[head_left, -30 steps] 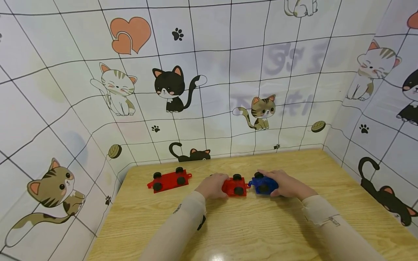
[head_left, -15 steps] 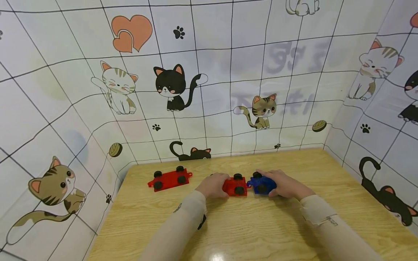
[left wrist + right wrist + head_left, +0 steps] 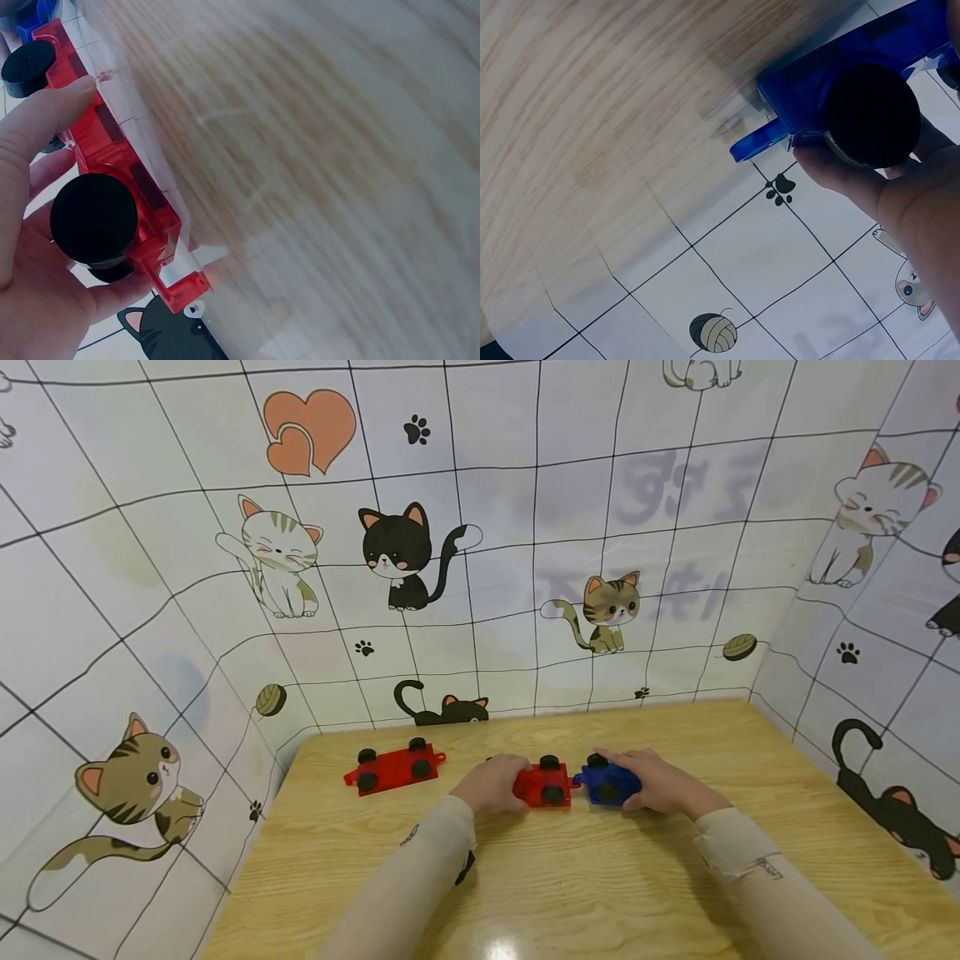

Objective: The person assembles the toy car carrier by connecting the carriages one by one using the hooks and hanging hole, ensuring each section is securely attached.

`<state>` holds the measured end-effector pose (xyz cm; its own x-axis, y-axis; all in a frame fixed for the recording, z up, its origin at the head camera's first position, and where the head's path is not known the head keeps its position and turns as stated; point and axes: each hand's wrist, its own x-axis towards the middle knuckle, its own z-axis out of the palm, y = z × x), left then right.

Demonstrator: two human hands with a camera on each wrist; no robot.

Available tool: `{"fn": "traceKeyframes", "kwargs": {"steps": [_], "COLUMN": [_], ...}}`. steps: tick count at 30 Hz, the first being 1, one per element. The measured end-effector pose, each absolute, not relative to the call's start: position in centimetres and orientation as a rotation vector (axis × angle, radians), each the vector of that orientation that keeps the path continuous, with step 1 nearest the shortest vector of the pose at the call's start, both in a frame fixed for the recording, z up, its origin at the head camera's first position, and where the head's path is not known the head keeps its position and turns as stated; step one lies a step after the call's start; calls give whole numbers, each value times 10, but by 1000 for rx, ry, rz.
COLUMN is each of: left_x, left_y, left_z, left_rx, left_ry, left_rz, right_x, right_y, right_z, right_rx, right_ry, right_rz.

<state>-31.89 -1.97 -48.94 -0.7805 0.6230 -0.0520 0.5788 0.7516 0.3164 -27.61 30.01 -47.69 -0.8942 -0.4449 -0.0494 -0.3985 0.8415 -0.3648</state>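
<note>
My left hand (image 3: 495, 785) grips a red wheeled toy piece (image 3: 536, 786), its wheels turned upward. In the left wrist view the fingers curl round the red piece (image 3: 112, 142) between its black wheels. My right hand (image 3: 663, 783) holds a blue wheeled piece (image 3: 606, 784), also wheels up; in the right wrist view the fingers wrap the blue piece (image 3: 802, 97) from below. The facing hooks of the red and blue pieces meet or nearly touch; whether they are linked I cannot tell. The palms hide the outer ends in the head view.
A second red wheeled piece (image 3: 396, 769) lies wheels up at the back left of the wooden table (image 3: 570, 893). A cat-printed cloth wall (image 3: 502, 568) rises behind the table and along both sides.
The view has shifted slightly. Both hands keep their hold, and the blue piece has moved marginally toward the red one and back.
</note>
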Motion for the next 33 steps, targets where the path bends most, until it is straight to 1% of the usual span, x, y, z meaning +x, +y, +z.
{"fn": "traceKeyframes", "kwargs": {"steps": [11, 19, 27, 33], "left_x": [-316, -316, -317, -320], "left_y": [-20, -17, -18, -17], "left_z": [-487, -491, -495, -501], "left_rx": [956, 937, 972, 953], "left_ry": [2776, 2836, 2844, 2876], "left_rz": [453, 296, 240, 212], "right_x": [-273, -275, -276, -277], "right_y": [301, 299, 298, 298], "right_z": [-473, -473, -480, -480], "right_rx": [-684, -683, -680, -656], "right_ry": [2890, 2895, 2869, 2871], "right_rz": [-518, -462, -471, -467]}}
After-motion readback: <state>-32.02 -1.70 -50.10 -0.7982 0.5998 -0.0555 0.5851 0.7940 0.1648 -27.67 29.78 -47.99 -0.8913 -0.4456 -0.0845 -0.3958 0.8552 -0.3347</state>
